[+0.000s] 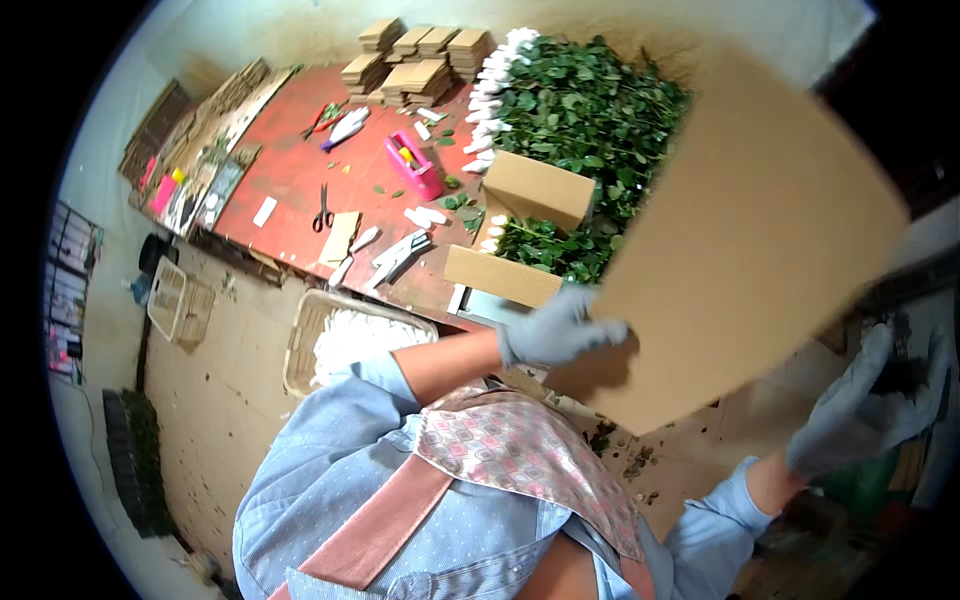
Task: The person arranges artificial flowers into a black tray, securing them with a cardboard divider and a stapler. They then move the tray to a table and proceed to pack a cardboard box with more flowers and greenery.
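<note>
My left hand (558, 332), in a grey glove, grips the lower left edge of a large brown cardboard sheet (765, 235). Tilted and slightly blurred, the sheet hangs in the air over the right side of the table. My right hand (875, 405), gloved too, is off the sheet at the far right, its fingers spread. Just beyond my left hand is a cardboard box with raised flaps (540, 190). Inside it lie leafy green stems (545, 250) with white-wrapped ends. Behind the box, a big pile of similar stems (585, 115) is partly covered by the sheet.
On the red table (300, 150) are scissors (322, 210), a stapler (400, 258), a pink holder (412, 165), red-handled pruners (322, 122) and stacked cardboard pieces (410, 75). A basket of white pieces (355, 335) stands by the front edge. Another crate (180, 305) sits on the floor.
</note>
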A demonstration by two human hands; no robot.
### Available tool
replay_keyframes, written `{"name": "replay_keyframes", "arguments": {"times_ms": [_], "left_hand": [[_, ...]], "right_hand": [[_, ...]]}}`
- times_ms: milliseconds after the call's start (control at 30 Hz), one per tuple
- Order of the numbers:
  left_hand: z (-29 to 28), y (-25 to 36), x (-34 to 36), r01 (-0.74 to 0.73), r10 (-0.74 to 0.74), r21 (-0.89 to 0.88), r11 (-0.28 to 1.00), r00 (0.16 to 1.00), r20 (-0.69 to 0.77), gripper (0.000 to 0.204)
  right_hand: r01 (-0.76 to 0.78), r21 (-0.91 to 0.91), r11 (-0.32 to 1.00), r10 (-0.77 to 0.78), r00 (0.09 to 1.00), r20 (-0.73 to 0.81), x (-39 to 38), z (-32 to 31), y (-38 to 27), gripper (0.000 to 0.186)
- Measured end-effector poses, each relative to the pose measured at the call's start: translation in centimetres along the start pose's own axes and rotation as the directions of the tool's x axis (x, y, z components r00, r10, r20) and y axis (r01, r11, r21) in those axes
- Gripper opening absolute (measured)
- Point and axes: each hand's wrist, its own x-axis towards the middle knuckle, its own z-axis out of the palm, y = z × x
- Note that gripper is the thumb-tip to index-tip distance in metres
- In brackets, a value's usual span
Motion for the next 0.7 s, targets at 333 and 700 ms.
{"name": "replay_keyframes", "arguments": {"times_ms": [333, 700], "left_hand": [[-21.1, 9.8, 0.9, -0.333, 0.378, 0.188, 0.924, 0.718, -0.584, 0.015], [-31.0, -7.4, -0.1, 0.270, -0.222, 0.195, 0.943, 0.945, -0.238, 0.024]], "right_hand": [[-0.855, 0.507, 0.109, 0.047, 0.514, 0.857, -7.4, 24.7, -2.1, 0.034], [-0.837, 0.535, -0.114, 0.497, 0.418, 0.760, -22.8, 33.9, -1.1, 0.028]]}}
